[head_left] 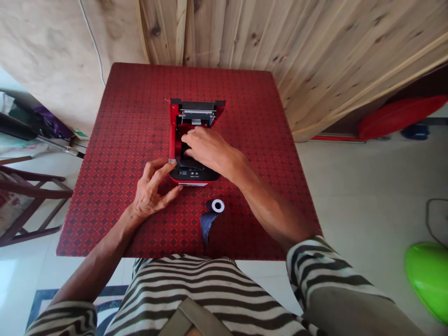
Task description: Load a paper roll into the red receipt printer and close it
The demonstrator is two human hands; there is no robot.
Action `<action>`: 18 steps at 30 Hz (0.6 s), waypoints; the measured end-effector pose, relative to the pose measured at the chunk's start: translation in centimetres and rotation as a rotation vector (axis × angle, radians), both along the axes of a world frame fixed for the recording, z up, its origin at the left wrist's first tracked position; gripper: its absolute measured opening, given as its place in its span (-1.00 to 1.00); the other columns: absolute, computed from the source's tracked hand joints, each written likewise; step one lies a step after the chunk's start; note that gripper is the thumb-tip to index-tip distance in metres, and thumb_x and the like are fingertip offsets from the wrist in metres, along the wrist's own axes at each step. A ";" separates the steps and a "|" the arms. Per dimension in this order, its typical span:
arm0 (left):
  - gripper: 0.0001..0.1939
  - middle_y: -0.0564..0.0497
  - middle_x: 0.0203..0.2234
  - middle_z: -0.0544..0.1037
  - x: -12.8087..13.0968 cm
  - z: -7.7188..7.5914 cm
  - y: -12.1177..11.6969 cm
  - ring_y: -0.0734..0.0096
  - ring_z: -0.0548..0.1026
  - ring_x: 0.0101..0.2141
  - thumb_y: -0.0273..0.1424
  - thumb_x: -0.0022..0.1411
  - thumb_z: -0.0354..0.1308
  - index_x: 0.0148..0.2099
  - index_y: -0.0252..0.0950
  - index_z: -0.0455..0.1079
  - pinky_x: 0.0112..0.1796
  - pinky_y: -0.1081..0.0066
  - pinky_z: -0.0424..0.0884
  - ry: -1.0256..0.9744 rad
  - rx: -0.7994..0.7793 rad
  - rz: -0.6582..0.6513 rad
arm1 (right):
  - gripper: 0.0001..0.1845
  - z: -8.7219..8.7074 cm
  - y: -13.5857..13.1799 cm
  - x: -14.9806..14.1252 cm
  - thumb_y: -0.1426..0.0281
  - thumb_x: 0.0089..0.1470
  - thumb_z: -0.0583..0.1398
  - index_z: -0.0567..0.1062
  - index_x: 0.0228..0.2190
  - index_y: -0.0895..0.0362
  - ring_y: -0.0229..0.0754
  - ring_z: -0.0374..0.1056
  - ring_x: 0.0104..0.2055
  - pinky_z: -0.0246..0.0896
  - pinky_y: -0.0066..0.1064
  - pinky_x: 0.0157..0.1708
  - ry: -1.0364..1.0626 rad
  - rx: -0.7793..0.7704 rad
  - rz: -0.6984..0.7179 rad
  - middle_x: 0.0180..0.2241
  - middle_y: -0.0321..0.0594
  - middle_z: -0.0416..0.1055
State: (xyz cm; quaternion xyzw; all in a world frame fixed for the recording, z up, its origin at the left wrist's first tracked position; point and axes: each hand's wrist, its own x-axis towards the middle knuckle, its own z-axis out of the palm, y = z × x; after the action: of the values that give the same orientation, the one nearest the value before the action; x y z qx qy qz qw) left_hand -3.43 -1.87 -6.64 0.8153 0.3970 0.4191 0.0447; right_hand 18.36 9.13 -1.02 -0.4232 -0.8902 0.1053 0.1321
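A small red-and-black label printer [199, 173] stands on the table with its lid [198, 109] raised, showing the metal and black parts inside. At its front left corner, my left hand [150, 189] grips the casing between thumb and fingers. My right hand [206, 147] reaches down into the opened bay, fingers curled. Its fingertips are mostly hidden, so anything between them cannot be made out. In front of the printer lies a roll of dark ribbon [217, 206] with a pale core, its loose end [207, 226] trailing towards the near edge.
The table [115, 116] has a red patterned cover and stands against a wooden plank wall [224, 32]. To the left is a wooden chair [31, 191]. A bright green object [429, 280] and a red rounded one [402, 116] are off to the right.
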 end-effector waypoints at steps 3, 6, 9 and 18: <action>-0.31 -0.15 0.07 0.50 0.0 0.0 0.0 0.19 0.58 0.06 -0.20 0.36 0.39 0.42 -0.16 0.28 0.05 0.22 0.65 0.004 -0.003 -0.005 | -0.77 -0.4 0.8 -0.5 0.64 0.08 0.37 0.58 -0.46 0.09 -0.02 0.55 -0.32 0.45 -0.22 -0.24 -0.031 -0.034 0.021 -0.44 -0.13 0.56; -0.32 -0.15 0.07 0.50 0.0 -0.1 0.0 0.18 0.58 0.06 -0.22 0.35 0.40 0.42 -0.14 0.29 0.05 0.20 0.65 -0.008 -0.009 -0.001 | -0.79 0.6 -0.2 -0.3 0.62 0.07 0.38 0.54 -0.44 0.09 0.08 0.58 -0.22 0.48 -0.10 -0.10 0.007 -0.058 -0.013 -0.39 -0.12 0.55; -0.30 -0.15 0.08 0.51 0.0 -0.2 0.0 0.16 0.58 0.06 -0.21 0.33 0.41 0.43 -0.11 0.29 0.05 0.17 0.66 -0.016 -0.021 0.005 | -0.86 3.4 -3.1 0.6 0.52 0.14 0.38 0.55 -0.36 0.06 0.08 0.57 -0.10 0.47 -0.04 0.06 0.130 0.001 -0.036 -0.28 -0.16 0.59; -0.28 -0.14 0.11 0.53 0.1 -0.1 0.1 0.14 0.59 0.07 -0.22 0.32 0.42 0.43 -0.12 0.28 0.06 0.15 0.64 0.004 0.001 0.011 | -0.82 1.8 -6.2 11.3 0.33 0.16 0.40 0.59 -0.18 0.00 -0.09 0.56 -0.24 0.51 -0.17 -0.18 0.662 0.083 -0.537 -0.21 -0.25 0.64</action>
State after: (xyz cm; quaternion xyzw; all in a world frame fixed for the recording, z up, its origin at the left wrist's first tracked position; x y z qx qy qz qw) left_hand -3.37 -1.73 -6.78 0.8140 0.4012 0.4181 0.0412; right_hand 29.66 2.94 0.76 -0.5775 -0.6616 0.1614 0.4502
